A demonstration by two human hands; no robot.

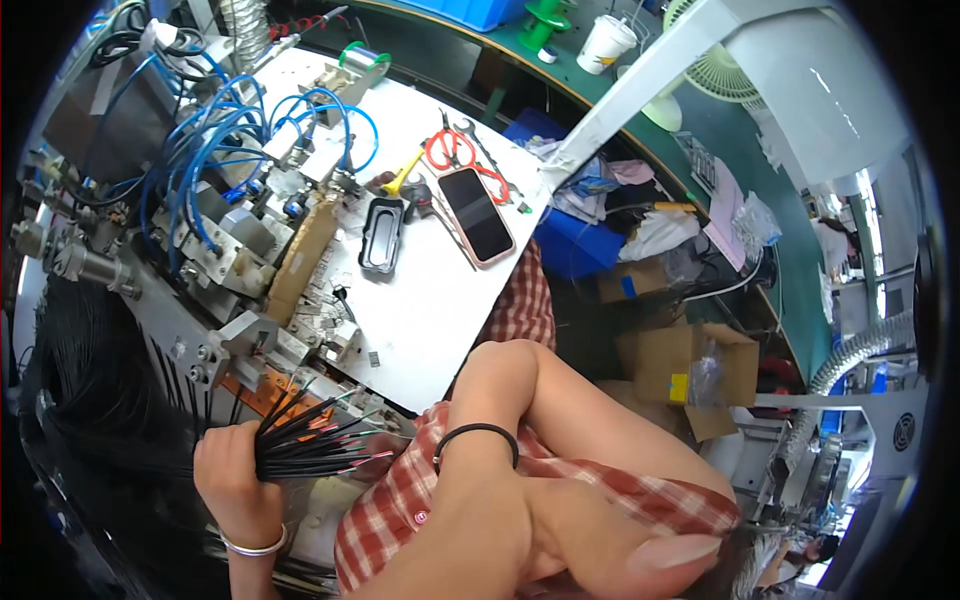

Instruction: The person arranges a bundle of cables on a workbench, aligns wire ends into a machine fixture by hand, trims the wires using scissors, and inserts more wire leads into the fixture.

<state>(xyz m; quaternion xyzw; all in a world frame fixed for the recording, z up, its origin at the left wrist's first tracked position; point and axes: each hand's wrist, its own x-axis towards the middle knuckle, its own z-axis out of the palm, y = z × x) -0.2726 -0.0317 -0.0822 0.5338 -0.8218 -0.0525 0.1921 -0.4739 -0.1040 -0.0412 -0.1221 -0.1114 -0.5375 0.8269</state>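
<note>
In the head view, the left hand [237, 478] has its fingers clamped around a bundle of black cables [300, 450], held just off the near end of the machine [230, 250], left of the white tabletop [430, 315]. I'd guess each cable is light and bendy, the lot heavier and springy, with smooth jackets that could slide past 1 another. The thin coloured wire ends look the fragile part, so I'd grip the black middle and keep off those tips.

The right hand [600, 530] is right up by the camera, mostly cut off at the lower edge; I see a thumb, but can't tell whether its fingers are apart or together. The left palm hides the cables' other ends, and I can't count them. The dark stranded mass [85, 420] at far left is hard to make out.
</note>
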